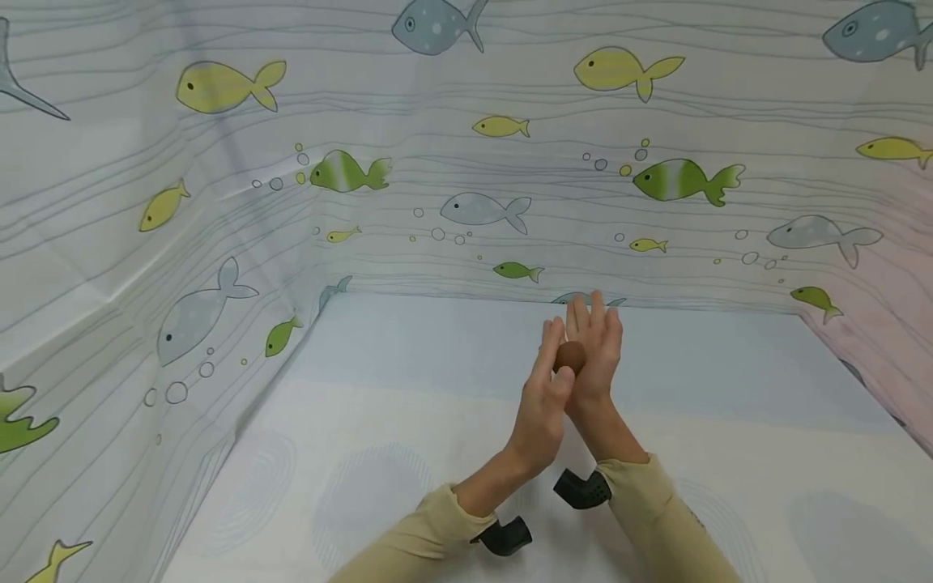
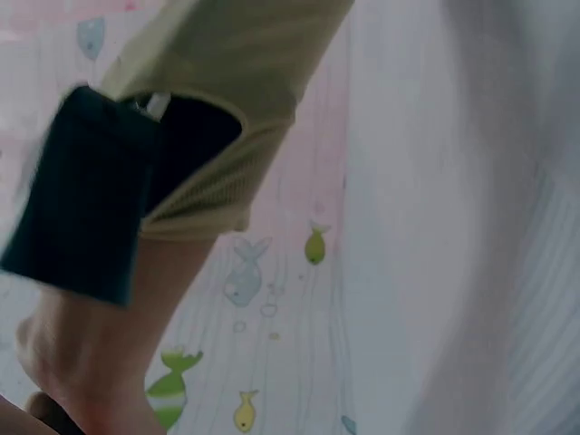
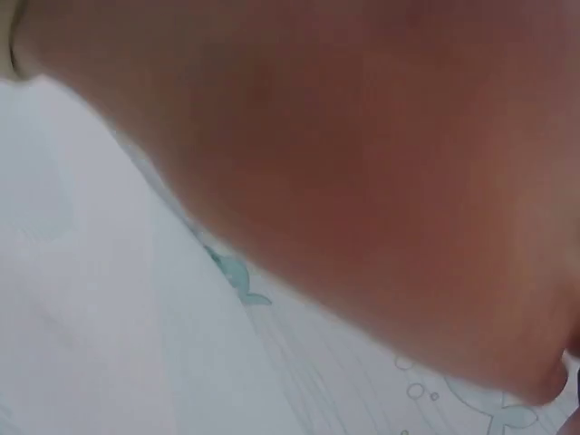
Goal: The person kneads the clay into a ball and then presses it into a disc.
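A small round brown ball (image 1: 571,356) sits between the two palms in the head view, above the table. My left hand (image 1: 541,405) lies along one side of it with fingers straight and the thumb beside the ball. On the other side, my right hand (image 1: 594,352) faces it with straight fingers extended forward. Part of the dark ball (image 2: 53,412) shows at the bottom left corner of the left wrist view, beside the other arm. Blurred skin fills most of the right wrist view, and the ball is hidden there.
A white table (image 1: 437,340) with faint round patterns lies below the hands. Fish-printed curtains (image 1: 408,219) hang behind it and along its left side, with pink cloth (image 1: 904,235) at right. Black wrist cameras (image 1: 581,489) stick out near both beige cuffs.
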A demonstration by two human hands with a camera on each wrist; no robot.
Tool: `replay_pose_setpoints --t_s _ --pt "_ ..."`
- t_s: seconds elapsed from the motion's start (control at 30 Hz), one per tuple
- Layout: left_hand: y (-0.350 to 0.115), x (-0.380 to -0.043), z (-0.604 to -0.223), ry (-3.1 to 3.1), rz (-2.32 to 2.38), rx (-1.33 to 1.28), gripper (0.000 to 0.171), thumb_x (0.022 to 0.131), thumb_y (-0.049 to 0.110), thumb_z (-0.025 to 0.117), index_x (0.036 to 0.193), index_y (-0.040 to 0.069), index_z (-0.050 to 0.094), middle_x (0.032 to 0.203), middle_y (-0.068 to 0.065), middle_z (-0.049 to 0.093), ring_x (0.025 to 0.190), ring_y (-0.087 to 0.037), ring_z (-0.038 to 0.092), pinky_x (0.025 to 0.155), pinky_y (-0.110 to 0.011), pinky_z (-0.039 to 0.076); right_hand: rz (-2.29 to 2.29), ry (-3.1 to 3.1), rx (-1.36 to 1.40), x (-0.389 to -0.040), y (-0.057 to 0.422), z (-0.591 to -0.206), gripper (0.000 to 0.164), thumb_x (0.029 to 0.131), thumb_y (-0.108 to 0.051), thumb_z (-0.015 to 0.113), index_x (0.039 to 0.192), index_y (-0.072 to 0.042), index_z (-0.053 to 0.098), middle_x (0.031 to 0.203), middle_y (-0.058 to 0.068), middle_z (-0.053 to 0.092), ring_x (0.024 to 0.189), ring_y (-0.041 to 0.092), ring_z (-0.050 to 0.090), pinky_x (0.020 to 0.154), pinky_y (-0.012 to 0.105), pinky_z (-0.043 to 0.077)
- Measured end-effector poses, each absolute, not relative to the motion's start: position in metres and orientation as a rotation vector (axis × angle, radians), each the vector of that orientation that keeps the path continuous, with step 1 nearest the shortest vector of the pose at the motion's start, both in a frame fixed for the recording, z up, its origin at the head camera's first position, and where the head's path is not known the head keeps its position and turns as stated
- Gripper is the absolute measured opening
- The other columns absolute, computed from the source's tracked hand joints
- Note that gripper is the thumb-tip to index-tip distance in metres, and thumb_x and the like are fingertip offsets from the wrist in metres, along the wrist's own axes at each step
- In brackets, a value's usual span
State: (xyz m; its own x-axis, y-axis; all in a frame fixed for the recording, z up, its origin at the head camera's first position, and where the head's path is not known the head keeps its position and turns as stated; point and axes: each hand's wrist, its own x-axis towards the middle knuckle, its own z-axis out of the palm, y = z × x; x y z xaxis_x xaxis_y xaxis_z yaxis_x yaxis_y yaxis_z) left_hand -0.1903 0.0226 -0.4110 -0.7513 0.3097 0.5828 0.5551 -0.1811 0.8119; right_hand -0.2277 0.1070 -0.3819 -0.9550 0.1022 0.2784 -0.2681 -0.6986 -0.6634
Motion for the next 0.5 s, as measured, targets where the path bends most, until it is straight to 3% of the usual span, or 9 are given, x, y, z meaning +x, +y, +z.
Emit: replay_pose_setpoints --t_s 0.13,0.3,0.5 --pt "0.023 -0.183 -0.410 -1.892 -1.973 -1.030 0.068 0.105 0.053 0.023 0.160 0.014 0.010 0.166 0.003 0.007 0.153 -0.018 -0.003 0.123 -0.045 0.004 2.706 -1.058 0.355 -0.232 0.109 -0.383 0.070 0.103 -0.051 0.022 0.159 -0.027 -0.013 0.166 -0.003 -0.013 0.152 0.013 -0.013 0.123 0.043 0.000" --pt "0.024 -0.187 -0.412 -1.909 -1.970 -0.946 0.065 0.106 0.050 0.024 0.160 0.016 0.009 0.166 0.005 0.004 0.153 -0.014 -0.002 0.123 -0.045 0.005 2.700 -1.136 0.420 -0.225 0.101 -0.388 0.073 0.103 -0.051 0.024 0.158 -0.024 -0.015 0.166 -0.003 -0.016 0.152 0.015 -0.014 0.123 0.040 0.002" --pt "0.016 -0.208 -0.413 -1.900 -2.052 -0.745 0.058 0.107 0.036 0.025 0.159 0.011 0.014 0.165 0.000 0.010 0.152 -0.012 0.005 0.123 -0.041 0.008 2.547 -1.473 0.422 -0.207 0.084 -0.401 0.067 0.104 -0.050 0.018 0.160 -0.022 -0.006 0.167 -0.005 -0.003 0.153 0.012 -0.002 0.123 0.038 0.004"
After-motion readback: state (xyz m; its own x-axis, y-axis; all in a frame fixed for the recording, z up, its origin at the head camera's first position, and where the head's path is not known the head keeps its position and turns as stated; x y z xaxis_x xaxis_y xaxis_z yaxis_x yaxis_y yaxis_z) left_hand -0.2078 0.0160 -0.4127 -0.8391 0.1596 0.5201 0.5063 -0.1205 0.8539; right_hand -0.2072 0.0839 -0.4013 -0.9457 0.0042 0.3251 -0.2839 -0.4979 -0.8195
